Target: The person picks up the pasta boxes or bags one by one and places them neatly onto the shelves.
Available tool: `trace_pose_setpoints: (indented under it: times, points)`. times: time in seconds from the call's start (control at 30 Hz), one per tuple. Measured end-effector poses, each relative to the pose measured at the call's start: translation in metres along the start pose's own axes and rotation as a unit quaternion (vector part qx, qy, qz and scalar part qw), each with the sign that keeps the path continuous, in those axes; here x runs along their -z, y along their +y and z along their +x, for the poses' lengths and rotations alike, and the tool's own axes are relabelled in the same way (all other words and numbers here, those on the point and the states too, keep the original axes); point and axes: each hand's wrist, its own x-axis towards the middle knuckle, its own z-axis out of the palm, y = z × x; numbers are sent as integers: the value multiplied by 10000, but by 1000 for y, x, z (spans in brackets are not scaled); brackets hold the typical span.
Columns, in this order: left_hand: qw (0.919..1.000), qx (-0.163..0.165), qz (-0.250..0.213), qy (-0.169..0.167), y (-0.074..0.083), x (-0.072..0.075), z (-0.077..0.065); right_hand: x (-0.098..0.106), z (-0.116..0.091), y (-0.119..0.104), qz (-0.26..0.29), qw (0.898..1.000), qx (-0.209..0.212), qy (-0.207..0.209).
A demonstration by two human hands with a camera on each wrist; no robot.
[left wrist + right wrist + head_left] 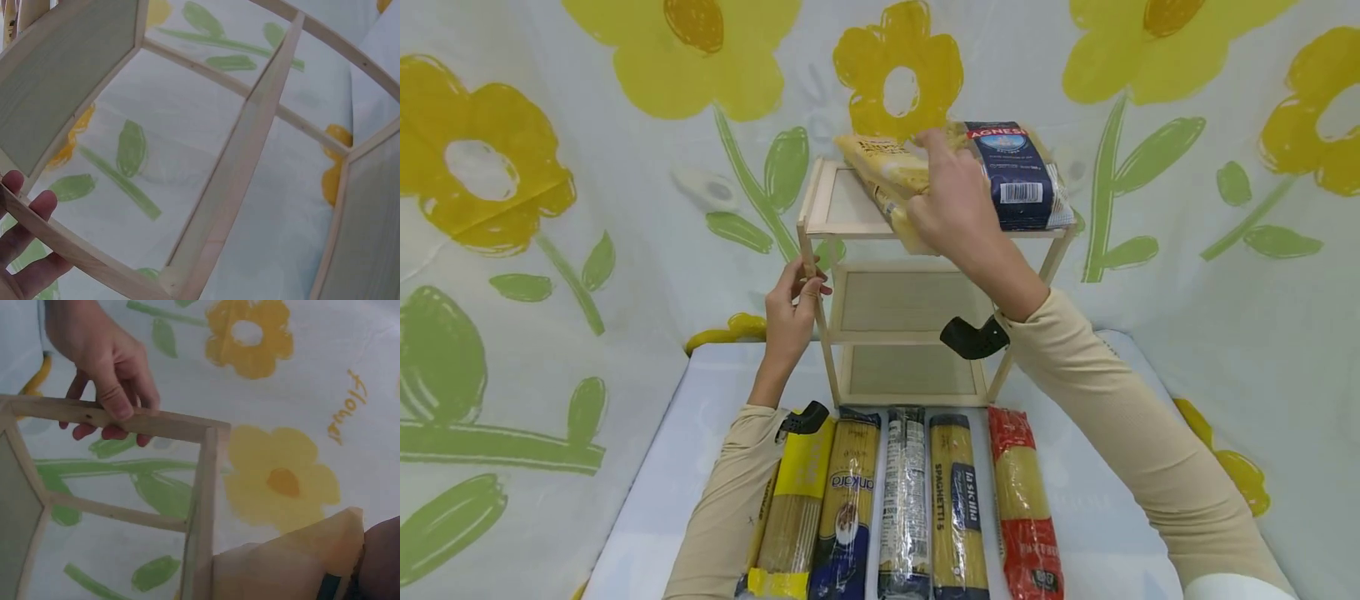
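Note:
A small wooden shelf rack [820,229] with three tiers stands on the table. My left hand [792,304] grips its left front post, thumb in front and fingers behind; the left wrist view shows those fingers [44,205] around the wood. On the top tier, my right hand [958,196] holds a yellow pasta bag [880,162], which lies slanted with its near end over the front edge. In the right wrist view only a corner of this bag [294,562] shows. Beside it, on the right, lies a dark blue Agnesi pasta bag [1011,171].
Spaghetti packs lie in a row before the rack: a yellow one [797,492], an Ankara one [846,508], a clear one with white print [905,508], a La Skilla one [958,508] and a red one [1026,508]. Flowered cloth [647,167] hangs around the table.

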Motion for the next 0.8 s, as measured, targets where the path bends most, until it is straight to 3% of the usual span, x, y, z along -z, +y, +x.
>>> trace_pose_setpoints:
  times: [0.23,0.5,0.8]
  points:
    - [10000,45,-59,-51,1,-1,0,-14,-5,-1,-403,9991,89,-124]
    - [10000,98,-5,10,1,1,0,-25,-3,-16,-1242,9916,-206,-310]
    - [9999,122,-19,-50,1,4,0,-30,-7,-16,-1445,9888,-326,-170]
